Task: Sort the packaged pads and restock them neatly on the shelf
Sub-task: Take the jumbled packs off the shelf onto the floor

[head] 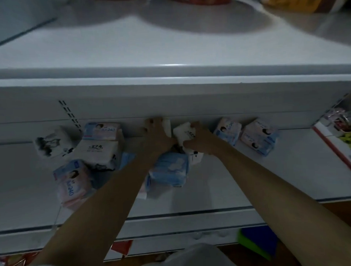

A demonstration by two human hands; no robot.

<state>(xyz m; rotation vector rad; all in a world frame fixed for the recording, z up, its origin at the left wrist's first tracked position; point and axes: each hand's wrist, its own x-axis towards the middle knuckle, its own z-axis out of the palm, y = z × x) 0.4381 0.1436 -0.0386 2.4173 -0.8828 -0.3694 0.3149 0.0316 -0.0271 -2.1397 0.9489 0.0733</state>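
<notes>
My left hand point(157, 136) fingers curled on white pack point(167, 126) at shelf point(291, 168) back; right hand point(198, 142) fingers gripping second white pack point(183, 132).

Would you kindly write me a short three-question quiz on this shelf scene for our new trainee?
1. True or false: the right hand grips a white pack.
2. Which pack lies nearest the shelf's front edge: A) the pink pack, B) the white pack with ink drawing?
3. What colour is the pack lying under the forearms?

Key: 1 true; 2 A; 3 blue.
</notes>
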